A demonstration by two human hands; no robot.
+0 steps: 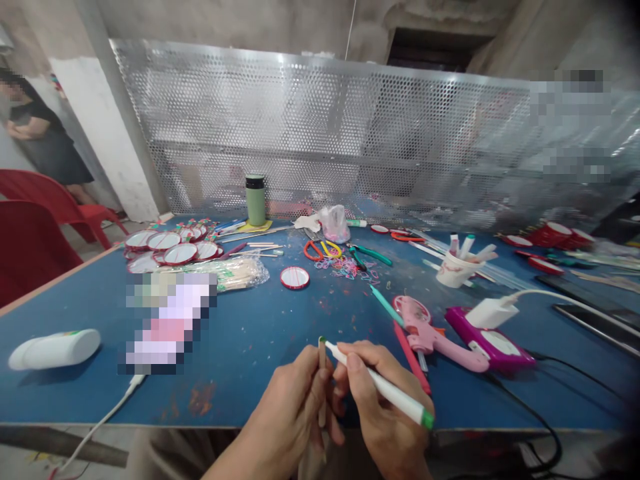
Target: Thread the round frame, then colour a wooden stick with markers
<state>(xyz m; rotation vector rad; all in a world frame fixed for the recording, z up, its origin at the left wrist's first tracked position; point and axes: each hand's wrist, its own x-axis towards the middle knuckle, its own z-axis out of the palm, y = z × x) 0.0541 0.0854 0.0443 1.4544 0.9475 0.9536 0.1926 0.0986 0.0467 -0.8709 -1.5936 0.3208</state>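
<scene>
Stick (322,380), thin pale wood, gripped upright by left hand (290,413); right hand (380,407) grips white marker (380,385).

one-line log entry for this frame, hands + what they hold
left hand: holds wooden stick upright | right hand: holds white marker, green tip at stick top | nearby: pink glue gun on blue table

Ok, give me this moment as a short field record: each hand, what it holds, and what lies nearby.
left hand: grips a wooden stick upright
right hand: holds a green-tipped marker, tip at the stick's top end
surface: blue table
right of hands: pink glue gun
far left: white bottle lying on its side
back: green flask, upright
</scene>
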